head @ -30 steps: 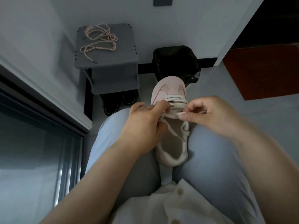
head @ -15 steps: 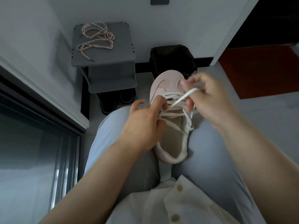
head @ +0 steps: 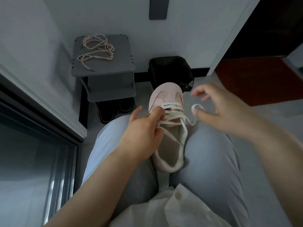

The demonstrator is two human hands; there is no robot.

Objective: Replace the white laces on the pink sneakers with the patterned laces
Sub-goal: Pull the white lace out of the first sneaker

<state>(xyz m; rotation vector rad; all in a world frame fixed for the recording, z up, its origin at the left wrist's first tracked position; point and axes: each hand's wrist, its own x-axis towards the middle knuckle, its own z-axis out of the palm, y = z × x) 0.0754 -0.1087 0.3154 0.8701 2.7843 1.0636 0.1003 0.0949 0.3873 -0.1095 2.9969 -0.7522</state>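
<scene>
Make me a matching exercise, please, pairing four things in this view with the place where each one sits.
Things:
1. pink sneaker
2. patterned laces
3. black bin
4. dark shoes

Places:
A. on top of the grey stand
B. between the person's thighs
C. low down, under the stand's shelves
D. on the floor, just beyond the sneaker's toe

Pairs: 1-B, 2-A, 3-D, 4-C.

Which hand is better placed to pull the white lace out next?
Right: the right hand is free beside the loose flat white lace, while the left hand grips the pink suede sneaker.
</scene>
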